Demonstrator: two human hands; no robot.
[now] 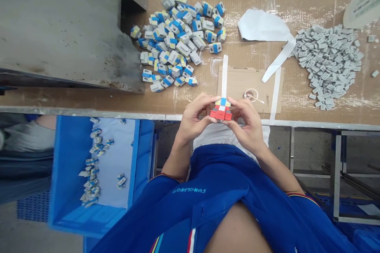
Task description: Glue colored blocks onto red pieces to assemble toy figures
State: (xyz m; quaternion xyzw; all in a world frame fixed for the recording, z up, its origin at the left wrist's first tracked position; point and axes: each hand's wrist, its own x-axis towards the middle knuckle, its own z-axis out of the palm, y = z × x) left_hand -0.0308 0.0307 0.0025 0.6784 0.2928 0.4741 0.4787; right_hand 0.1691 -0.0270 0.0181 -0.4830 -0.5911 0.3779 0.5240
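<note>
At the table's front edge, my left hand (196,118) and my right hand (248,123) pinch a small red, yellow and blue plastic toy part (221,111) from both sides. Red blocks make up its lower half, with a white patch in the middle and blue and yellow above. My thumbs press near its bottom, index fingers near its top; both hands are closed on it. Just beyond lies a brown cardboard sheet (234,81) with a white strip (225,75) on it. A small round dish with a thin white stick (257,99) stands near my right hand.
Grey, blue and yellow plastic parts (178,35) are heaped at the back left, beside a large metal housing (68,27). Small grey pieces (329,61) form a pile at right, near white cloth (264,25). A blue crate (135,166) holding similar parts stands lower left, near another person.
</note>
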